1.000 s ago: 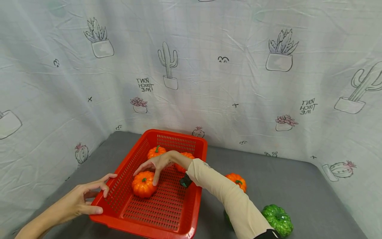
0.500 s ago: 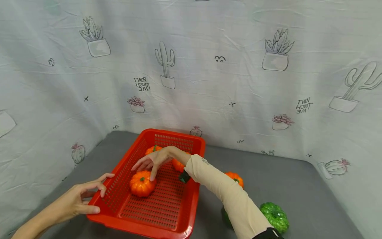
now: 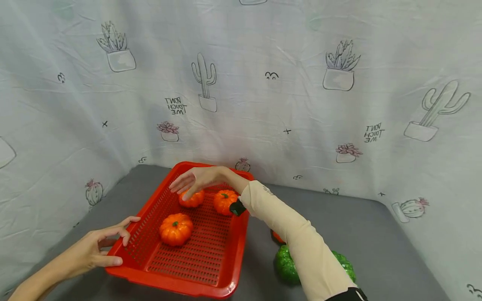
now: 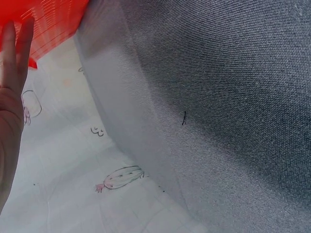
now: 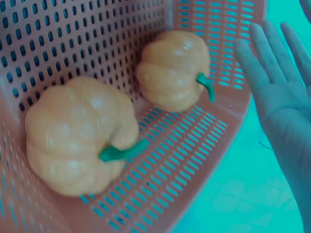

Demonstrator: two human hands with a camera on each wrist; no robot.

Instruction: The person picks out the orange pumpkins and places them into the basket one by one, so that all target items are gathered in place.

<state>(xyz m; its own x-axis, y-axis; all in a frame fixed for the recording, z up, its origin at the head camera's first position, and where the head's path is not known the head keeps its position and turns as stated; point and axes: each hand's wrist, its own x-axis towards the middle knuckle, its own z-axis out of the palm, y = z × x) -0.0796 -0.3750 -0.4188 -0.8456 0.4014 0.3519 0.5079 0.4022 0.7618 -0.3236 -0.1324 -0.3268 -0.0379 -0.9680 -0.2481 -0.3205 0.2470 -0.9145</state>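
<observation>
My left hand [image 3: 98, 248] grips the near left corner of a red plastic basket [image 3: 180, 284], fingers over the rim. In the left wrist view the fingers of the left hand [image 4: 10, 92] reach up to the basket's red wall [image 4: 53, 24]. My right hand [image 3: 201, 179] hovers over the back of the basket, fingers extended and holding nothing. Below it lies an orange pumpkin [image 3: 193, 200], partly covered by the hand. Another orange pumpkin [image 3: 226, 202] sits to its right, and a third pumpkin [image 3: 175, 230] nearer the front. The right wrist view shows two pumpkins with green stems.
Right of the basket, on the grey tabletop [image 3: 376, 251], a green pumpkin [image 3: 286, 265] and a second green pumpkin [image 3: 345, 264] are partly behind the right sleeve [image 3: 290, 230]. An orange pumpkin [image 3: 278, 237] peeks out there too. A patterned white curtain [image 3: 301, 104] hangs behind.
My right hand has come off the front pumpkin, rising and moving toward the back of the basket. That pumpkin stays in place. The left hand keeps its grip on the rim.
</observation>
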